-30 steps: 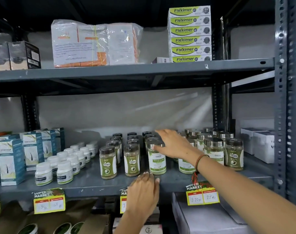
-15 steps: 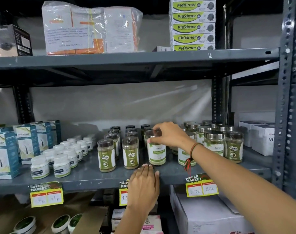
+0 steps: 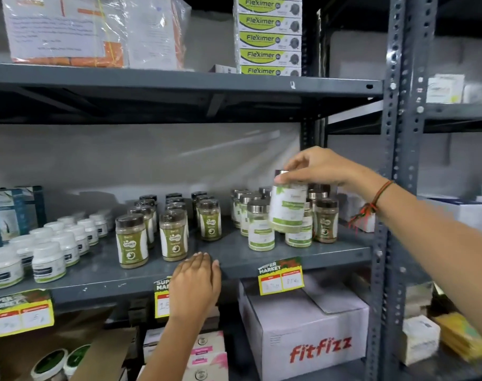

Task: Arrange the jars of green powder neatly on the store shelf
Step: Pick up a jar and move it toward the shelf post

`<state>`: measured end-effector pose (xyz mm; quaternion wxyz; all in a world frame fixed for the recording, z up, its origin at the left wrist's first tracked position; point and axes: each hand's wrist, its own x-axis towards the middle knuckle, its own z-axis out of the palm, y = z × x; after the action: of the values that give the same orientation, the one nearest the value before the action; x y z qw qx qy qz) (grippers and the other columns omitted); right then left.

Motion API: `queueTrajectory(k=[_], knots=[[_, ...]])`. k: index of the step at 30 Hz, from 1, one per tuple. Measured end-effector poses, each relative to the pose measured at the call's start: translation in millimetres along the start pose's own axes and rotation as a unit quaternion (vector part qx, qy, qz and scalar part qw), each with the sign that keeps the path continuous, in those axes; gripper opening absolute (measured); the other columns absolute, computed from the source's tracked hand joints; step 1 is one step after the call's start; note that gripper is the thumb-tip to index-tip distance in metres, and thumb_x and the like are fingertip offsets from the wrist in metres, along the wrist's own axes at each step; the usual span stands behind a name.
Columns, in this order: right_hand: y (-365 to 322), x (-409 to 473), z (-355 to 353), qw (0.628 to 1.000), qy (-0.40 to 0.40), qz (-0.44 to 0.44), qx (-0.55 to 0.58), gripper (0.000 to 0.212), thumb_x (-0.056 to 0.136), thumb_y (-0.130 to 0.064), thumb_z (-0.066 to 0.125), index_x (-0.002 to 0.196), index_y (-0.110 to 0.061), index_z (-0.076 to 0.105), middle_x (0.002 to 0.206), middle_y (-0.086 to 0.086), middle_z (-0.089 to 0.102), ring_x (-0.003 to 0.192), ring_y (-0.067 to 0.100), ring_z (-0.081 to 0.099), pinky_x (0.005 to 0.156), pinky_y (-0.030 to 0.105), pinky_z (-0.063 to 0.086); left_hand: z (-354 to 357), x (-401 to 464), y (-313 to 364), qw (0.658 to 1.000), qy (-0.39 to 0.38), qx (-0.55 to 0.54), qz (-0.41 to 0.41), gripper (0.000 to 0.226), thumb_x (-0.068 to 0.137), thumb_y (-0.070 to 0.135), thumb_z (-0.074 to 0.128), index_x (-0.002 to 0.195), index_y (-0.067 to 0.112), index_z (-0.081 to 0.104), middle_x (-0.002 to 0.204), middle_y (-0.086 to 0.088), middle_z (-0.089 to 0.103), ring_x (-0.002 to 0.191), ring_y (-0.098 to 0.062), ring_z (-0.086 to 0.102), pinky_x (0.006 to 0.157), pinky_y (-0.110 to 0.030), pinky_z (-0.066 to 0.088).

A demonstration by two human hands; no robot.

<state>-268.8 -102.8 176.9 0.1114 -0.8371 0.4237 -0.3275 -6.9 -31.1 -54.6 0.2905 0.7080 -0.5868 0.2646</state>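
My right hand (image 3: 319, 169) grips a white-labelled jar of green powder (image 3: 288, 207) by its silver lid and holds it tilted in the air above the right-hand group of jars (image 3: 260, 226). Three rows of brown-lidded jars of green powder (image 3: 175, 233) stand in the middle of the grey shelf (image 3: 261, 259). My left hand (image 3: 195, 287) lies flat on the shelf's front edge, fingers together, holding nothing. One brown-lidded jar (image 3: 326, 220) stands at the far right of the silver-lidded group.
Small white tubs (image 3: 48, 261) and blue boxes (image 3: 11, 213) fill the shelf's left side. A grey perforated upright (image 3: 393, 188) stands right of my raised hand. The shelf above carries Fleximer boxes (image 3: 268, 37) and wrapped packets (image 3: 94, 31). A Fitfizz carton (image 3: 308, 336) sits below.
My right hand has lifted the white-labelled jar off the front of the shelf and carried it up and to the right. My left hand has stayed on the shelf edge.
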Motion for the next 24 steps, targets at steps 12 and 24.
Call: queueTrajectory(k=[12,24], knots=[[98,1,-35,0.958,-0.045,0.181,-0.219,0.054,0.066,-0.056,0.083,0.097,-0.015,0.07,0.091,0.007,0.074,0.081,0.022,0.072,0.054,0.027,0.06,4,-2,0,1.0,0.017,0.001,-0.012,0.045,0.091,0.034,0.041,0.102,0.003,0.072,0.103,-0.015,0.073,0.098,-0.027,0.067,0.09,-0.04,0.05],[124,21,-17,0.927,-0.079,0.23,-0.285,0.061,0.078,-0.052,0.076,0.115,-0.004,0.067,0.11,0.01,0.067,0.066,0.019,0.069,0.077,0.038,0.062,7,-3,-1,0.999,0.045,-0.006,-0.017,0.046,0.091,0.037,0.041,0.102,0.004,0.072,0.102,-0.014,0.073,0.096,-0.029,0.068,0.088,-0.042,0.049]])
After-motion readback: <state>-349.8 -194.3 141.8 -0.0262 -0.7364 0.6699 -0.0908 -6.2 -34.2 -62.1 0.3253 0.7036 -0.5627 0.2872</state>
